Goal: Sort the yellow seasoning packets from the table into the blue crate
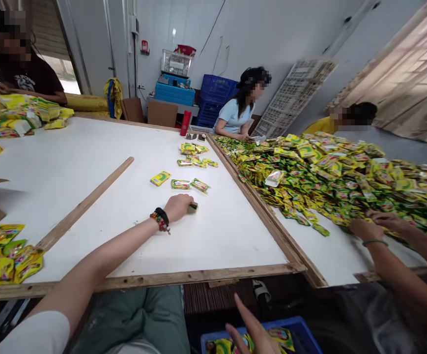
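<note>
We logged a white-topped desk [143, 280] with a wooden frame. A second framed desk [346, 255] stood against its right edge, bearing a large heap of yellow-green sachets [327, 182]. A co-worker's hands [379, 223] were at the heap's near side, apart from the wearer's own. A stack of larger yellow sachets [3, 258] lay near the desk's left corner, and a wooden batten [84, 204] ran diagonally across the left half. A loose group of small sachets [193, 162] lay toward the far edge.

A small packet [193, 207] sat mid-desk, nearer the right edge, directly beneath the left grip [178, 207]. Fingers covered most of it, so we could not fix its long axis. The left grip was curled closed, pressing on the packet. The right grip [252, 334] was much farther away, below the near edge, with fingers spread above a blue crate [294, 327] holding sachets [281, 338]. We could not confirm any contact there.
</note>
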`<act>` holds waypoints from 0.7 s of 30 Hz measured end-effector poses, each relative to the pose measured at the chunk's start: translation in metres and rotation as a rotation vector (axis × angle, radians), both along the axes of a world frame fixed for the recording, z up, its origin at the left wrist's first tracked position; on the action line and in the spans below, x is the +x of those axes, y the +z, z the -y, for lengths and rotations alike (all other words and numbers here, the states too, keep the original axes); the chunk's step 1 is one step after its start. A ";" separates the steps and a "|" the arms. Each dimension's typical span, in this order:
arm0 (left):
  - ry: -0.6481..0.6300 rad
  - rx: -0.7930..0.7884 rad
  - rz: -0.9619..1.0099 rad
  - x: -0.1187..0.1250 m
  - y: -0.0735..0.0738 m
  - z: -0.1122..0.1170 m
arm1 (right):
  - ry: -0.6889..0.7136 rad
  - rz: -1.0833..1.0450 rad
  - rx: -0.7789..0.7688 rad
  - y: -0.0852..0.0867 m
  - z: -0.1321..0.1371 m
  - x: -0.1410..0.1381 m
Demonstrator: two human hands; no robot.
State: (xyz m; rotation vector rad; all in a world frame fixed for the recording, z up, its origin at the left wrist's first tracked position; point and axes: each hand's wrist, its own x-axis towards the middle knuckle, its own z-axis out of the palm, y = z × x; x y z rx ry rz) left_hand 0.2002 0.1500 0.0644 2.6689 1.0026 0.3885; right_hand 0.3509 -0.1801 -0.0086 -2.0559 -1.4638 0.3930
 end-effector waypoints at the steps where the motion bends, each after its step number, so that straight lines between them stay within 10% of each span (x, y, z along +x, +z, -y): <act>1: -0.023 0.000 0.013 -0.008 0.008 0.013 | 0.001 -0.043 0.076 0.002 -0.015 -0.008; 7: -0.164 -0.270 0.357 -0.070 0.028 0.100 | 0.186 -0.535 0.248 0.016 -0.097 -0.073; 12: 0.304 -0.620 0.942 -0.089 -0.018 0.159 | 0.264 -0.634 0.278 0.022 -0.118 -0.121; 16: 0.362 -0.795 1.123 -0.087 -0.049 0.184 | 0.463 -0.610 0.271 0.036 -0.113 -0.131; 21: 0.247 -0.763 1.188 -0.095 -0.051 0.180 | 0.494 -0.865 0.148 0.049 -0.108 -0.126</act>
